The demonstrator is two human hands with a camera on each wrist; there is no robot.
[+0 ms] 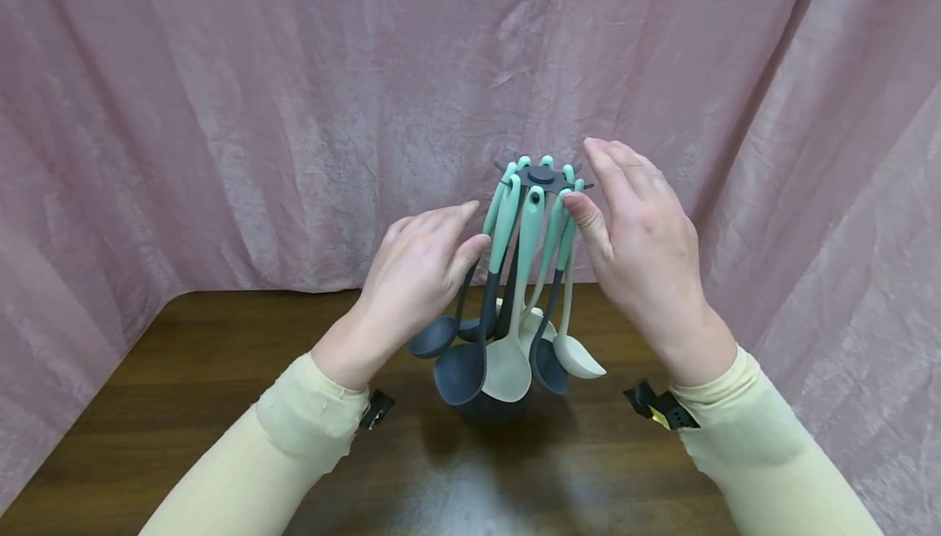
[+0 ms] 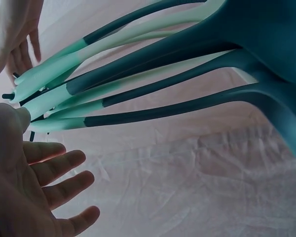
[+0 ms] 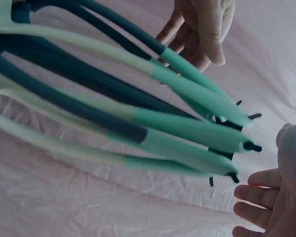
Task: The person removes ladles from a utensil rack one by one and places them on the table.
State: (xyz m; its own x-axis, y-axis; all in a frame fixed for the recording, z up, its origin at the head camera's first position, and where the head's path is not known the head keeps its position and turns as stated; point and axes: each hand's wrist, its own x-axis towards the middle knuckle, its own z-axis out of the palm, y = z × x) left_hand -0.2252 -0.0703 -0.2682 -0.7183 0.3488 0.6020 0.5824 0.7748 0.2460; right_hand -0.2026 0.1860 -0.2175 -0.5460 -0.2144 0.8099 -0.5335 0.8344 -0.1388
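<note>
Several ladles with mint-green handles hang by their handle ends from a dark rotating-style rack top [image 1: 541, 176]. Some have dark grey-blue bowls, like the front ladle [image 1: 460, 372]; others are cream, like the middle ladle [image 1: 507, 368]. Beneath the bowls shows the rack's dark round base [image 1: 494, 409]. My left hand [image 1: 422, 258] is at the left of the handles, fingers extended and thumb toward them. On the other side my right hand [image 1: 647, 234] is raised beside the rack top, its fingers straight. Neither palm holds anything in the wrist views, where the fingers [image 2: 59, 170] are spread.
The rack stands on a brown wooden table [image 1: 220, 372]. A pink curtain [image 1: 331, 111] hangs right behind the table's far edge and down the right side. Dark wrist cameras [image 1: 659, 407] are strapped under both yellow sleeves [image 1: 764, 438].
</note>
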